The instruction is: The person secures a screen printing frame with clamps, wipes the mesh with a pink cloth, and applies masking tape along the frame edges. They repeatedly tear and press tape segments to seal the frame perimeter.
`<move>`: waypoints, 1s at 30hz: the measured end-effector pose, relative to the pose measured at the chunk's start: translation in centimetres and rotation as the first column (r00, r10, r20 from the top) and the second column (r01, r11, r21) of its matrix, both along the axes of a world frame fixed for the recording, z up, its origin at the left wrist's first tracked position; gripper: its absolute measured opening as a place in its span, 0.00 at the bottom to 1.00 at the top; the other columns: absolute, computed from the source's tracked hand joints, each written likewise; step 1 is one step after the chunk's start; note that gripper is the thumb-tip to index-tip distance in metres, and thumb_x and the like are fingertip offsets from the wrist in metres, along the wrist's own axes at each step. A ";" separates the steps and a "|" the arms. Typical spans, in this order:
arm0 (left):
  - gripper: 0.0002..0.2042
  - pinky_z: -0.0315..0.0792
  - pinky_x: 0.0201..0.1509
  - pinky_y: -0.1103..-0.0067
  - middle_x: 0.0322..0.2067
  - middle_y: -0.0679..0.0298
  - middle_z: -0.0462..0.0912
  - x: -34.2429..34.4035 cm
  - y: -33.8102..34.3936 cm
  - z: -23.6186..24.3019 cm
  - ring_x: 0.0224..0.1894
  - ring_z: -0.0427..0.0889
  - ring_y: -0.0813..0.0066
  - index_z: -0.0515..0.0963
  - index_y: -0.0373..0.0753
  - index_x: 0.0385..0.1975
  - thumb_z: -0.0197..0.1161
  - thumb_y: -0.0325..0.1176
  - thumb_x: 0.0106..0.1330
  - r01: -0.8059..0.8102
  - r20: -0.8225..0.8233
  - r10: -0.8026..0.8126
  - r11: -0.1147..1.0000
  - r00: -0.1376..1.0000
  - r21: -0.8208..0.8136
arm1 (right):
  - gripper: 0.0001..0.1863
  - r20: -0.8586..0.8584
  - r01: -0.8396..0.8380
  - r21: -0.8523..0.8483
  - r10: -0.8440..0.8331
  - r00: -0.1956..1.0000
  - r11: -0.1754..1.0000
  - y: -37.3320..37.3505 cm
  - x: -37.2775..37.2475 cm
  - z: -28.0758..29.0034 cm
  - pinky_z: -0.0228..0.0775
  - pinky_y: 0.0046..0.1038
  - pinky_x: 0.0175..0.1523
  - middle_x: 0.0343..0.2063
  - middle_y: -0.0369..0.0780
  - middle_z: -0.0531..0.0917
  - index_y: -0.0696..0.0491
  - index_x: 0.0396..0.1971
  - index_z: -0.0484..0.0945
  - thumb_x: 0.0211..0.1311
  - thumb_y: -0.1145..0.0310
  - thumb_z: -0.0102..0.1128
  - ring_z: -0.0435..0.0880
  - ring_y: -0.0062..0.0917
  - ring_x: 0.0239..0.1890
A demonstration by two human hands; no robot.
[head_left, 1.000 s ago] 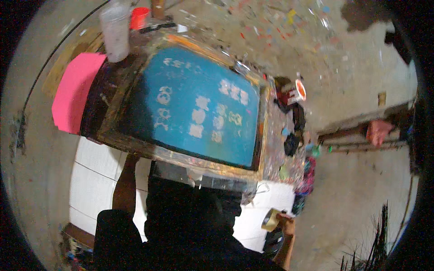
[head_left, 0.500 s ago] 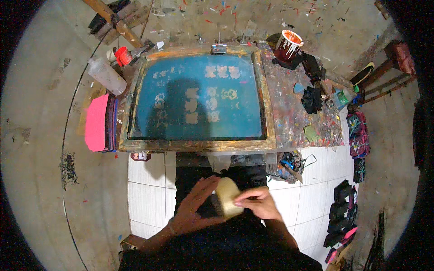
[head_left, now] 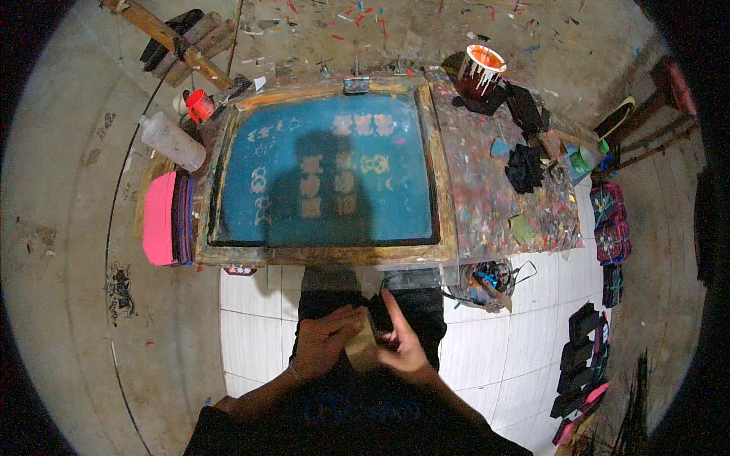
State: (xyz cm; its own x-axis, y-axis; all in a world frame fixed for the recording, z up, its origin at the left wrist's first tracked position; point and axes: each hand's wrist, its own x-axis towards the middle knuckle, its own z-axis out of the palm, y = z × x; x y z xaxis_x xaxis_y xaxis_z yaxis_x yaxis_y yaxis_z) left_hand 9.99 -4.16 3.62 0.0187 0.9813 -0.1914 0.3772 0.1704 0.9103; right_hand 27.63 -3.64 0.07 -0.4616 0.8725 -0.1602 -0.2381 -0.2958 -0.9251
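Note:
Low in front of my body, above my lap, a roll of yellowish tape (head_left: 361, 351) is held tilted on its edge. My left hand (head_left: 323, 343) is closed round its left side, with the fingers over the top. Beside the roll's right side is my right hand (head_left: 407, 353), its index finger stretched forward and apart from the thumb. The thumb is close to the tape; its contact is hard to make out in the shade. Beyond both hands lies a wooden-framed printing screen (head_left: 327, 257) with blue mesh and pale figure shapes, partly under my shadow.
Left of the screen are a pink stack of sheets (head_left: 159, 220), a cloudy plastic bottle (head_left: 173, 143) and a red cup (head_left: 199, 106). On the paint-spotted table (head_left: 487, 205) at right stand a dripping paint bucket (head_left: 480, 74) and a black crumpled cloth (head_left: 525, 169). A bag (head_left: 487, 285) hangs below.
My right hand has let go of the tape's face and moved left, its index finger now pointing forward. The roll has turned more edge-on and shifted slightly left. The view has shifted slightly.

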 end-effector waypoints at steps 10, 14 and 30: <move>0.18 0.69 0.59 0.66 0.49 0.49 0.78 -12.7 7.6 15.1 0.51 0.77 0.59 0.74 0.26 0.47 0.54 0.38 0.68 -0.442 0.486 0.217 0.796 0.847 0.415 | 0.50 0.597 -0.425 0.058 0.310 0.740 0.903 0.1 2.5 0.0 0.70 0.34 0.56 0.56 0.48 0.73 0.50 0.68 0.51 0.48 0.59 0.74 0.77 0.35 0.54; 0.15 0.69 0.56 0.73 0.46 0.53 0.78 -17.0 9.2 17.5 0.50 0.76 0.65 0.75 0.26 0.46 0.54 0.34 0.70 -0.462 0.507 0.204 0.761 0.837 0.456 | 0.42 0.397 -0.455 -0.152 0.475 0.785 0.878 2.3 2.4 0.5 0.71 0.31 0.52 0.50 0.43 0.77 0.47 0.65 0.60 0.51 0.62 0.72 0.79 0.29 0.48; 0.24 0.62 0.63 0.67 0.59 0.54 0.67 -25.4 3.2 17.6 0.62 0.65 0.61 0.63 0.32 0.61 0.53 0.38 0.70 -0.666 0.597 0.334 0.544 0.730 0.510 | 0.20 0.332 -0.652 0.206 0.574 0.748 0.730 3.4 4.2 1.7 0.76 0.27 0.43 0.37 0.37 0.84 0.51 0.49 0.76 0.57 0.66 0.67 0.84 0.28 0.39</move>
State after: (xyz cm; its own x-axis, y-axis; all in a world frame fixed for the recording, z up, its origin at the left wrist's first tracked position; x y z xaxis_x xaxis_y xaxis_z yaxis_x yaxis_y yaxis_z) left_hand -15.45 -1.00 21.24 -0.6101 0.6878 0.3932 0.0212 -0.4819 0.8759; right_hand 31.87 -0.22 1.78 -0.8942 0.4311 -0.1210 0.1294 -0.0100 -0.9915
